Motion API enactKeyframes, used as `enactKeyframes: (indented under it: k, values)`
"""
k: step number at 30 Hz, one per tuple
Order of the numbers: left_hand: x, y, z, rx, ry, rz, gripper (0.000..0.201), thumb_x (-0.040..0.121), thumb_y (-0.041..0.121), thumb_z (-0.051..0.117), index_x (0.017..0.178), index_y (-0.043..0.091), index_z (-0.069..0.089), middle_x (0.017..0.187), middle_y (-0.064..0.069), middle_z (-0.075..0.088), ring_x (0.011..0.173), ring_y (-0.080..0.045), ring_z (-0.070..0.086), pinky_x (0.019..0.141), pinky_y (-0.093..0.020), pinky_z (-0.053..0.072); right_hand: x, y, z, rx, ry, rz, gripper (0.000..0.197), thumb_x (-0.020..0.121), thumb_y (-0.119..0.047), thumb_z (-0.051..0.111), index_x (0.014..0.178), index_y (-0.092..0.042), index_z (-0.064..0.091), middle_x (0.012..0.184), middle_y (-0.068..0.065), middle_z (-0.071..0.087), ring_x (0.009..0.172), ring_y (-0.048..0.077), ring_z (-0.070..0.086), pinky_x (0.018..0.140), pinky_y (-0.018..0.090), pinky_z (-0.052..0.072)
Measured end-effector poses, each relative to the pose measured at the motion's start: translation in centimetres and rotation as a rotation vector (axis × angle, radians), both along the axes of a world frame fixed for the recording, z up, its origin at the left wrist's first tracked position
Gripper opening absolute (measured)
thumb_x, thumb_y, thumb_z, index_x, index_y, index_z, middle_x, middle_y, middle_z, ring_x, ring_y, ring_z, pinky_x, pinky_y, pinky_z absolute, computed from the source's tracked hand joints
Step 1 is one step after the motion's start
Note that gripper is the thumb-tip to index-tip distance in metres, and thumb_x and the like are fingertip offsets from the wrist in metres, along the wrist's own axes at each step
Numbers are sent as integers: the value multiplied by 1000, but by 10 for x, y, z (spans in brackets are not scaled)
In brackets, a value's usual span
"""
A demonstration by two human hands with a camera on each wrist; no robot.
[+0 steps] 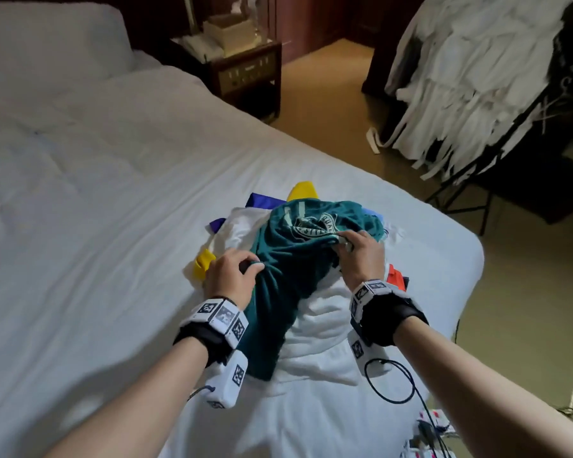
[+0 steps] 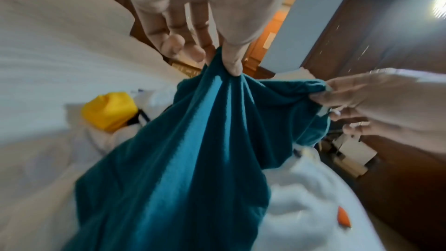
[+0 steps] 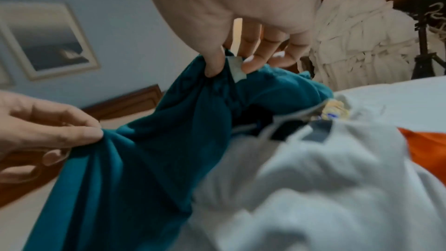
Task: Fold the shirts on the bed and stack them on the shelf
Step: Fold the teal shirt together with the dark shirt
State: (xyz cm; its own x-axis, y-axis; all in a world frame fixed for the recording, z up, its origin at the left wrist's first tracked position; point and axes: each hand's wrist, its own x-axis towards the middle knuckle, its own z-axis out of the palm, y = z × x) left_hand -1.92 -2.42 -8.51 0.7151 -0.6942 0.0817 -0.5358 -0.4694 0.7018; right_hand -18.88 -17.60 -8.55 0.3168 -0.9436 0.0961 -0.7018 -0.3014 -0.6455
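Note:
A teal green shirt (image 1: 288,259) with a round pale emblem lies crumpled on top of a pile of shirts on the white bed (image 1: 96,193). My left hand (image 1: 232,272) pinches a fold of the teal shirt (image 2: 183,150) between thumb and fingers at its left side. My right hand (image 1: 358,252) pinches the teal shirt (image 3: 149,140) near its collar, beside a small white label (image 3: 237,70). Under it lie a white shirt (image 1: 321,325), a yellow one (image 1: 204,264), a purple-blue one (image 1: 263,201) and an orange one (image 1: 397,276).
A dark wooden nightstand (image 1: 245,71) stands beyond the bed's far side. A rack draped with white garments (image 1: 477,77) stands on the carpet to the right. Cables (image 1: 407,388) trail from my right wrist near the bed's front corner.

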Motion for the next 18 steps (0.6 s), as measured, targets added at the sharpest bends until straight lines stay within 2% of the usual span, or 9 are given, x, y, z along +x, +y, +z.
enactKeyframes:
  k: [3,5,7,9,11,13,15,16,18]
  values:
    - [18,5,72,-169,-31,39,9,77,21,80,77,19,71,83,1,70,70,-24,62,71,-31,50,15,-1,62,-108,-16,-106,18,90,-32,63,106,-27,70,116,1,59,115,31,44,91,42,37]
    - [39,12,132,-243,-22,80,9,81,19,76,78,18,68,79,0,70,63,-22,63,71,-32,53,29,0,120,-178,-172,-75,16,92,-30,62,103,-21,68,115,4,58,110,31,45,86,39,35]
    - [60,27,192,-292,-35,111,9,84,19,72,78,21,66,72,0,68,63,-23,66,70,-37,57,43,7,183,-211,-373,46,10,92,-21,62,95,-12,64,93,8,61,88,30,52,73,32,35]
    - [76,47,259,-349,-72,135,8,85,18,70,80,22,65,73,-1,68,67,-24,68,71,-41,58,60,22,256,-186,-487,126,11,93,-21,61,84,-17,56,68,0,53,66,22,46,63,31,35]
    - [77,75,326,-348,-80,132,10,84,22,71,93,22,67,92,-2,70,84,-22,67,81,-38,56,76,53,332,-176,-546,257,17,93,-23,60,81,-27,49,58,-7,45,55,11,39,59,29,35]
    - [65,106,386,-284,-53,30,48,80,43,75,122,27,58,122,4,61,107,-17,60,94,-33,48,95,97,404,-173,-557,470,10,93,-23,61,85,-25,56,66,-11,53,59,6,45,61,22,37]
    - [48,137,436,-193,-98,-104,71,75,54,75,135,29,46,130,7,57,113,-14,55,95,-29,44,111,147,467,-179,-513,667,14,92,-28,62,95,-14,65,77,-5,61,68,9,51,65,21,40]
    - [44,152,459,-162,-167,-113,64,77,54,73,130,24,52,125,2,62,110,-18,59,88,-30,46,119,169,494,-198,-480,735,21,92,-31,63,99,-12,66,77,-5,61,69,11,50,65,21,39]
    - [46,188,503,-167,-284,1,41,83,49,64,103,13,66,103,-13,71,98,-31,64,72,-35,45,131,211,536,-240,-433,806,31,87,-42,67,100,-14,66,77,-3,62,72,13,54,67,24,41]
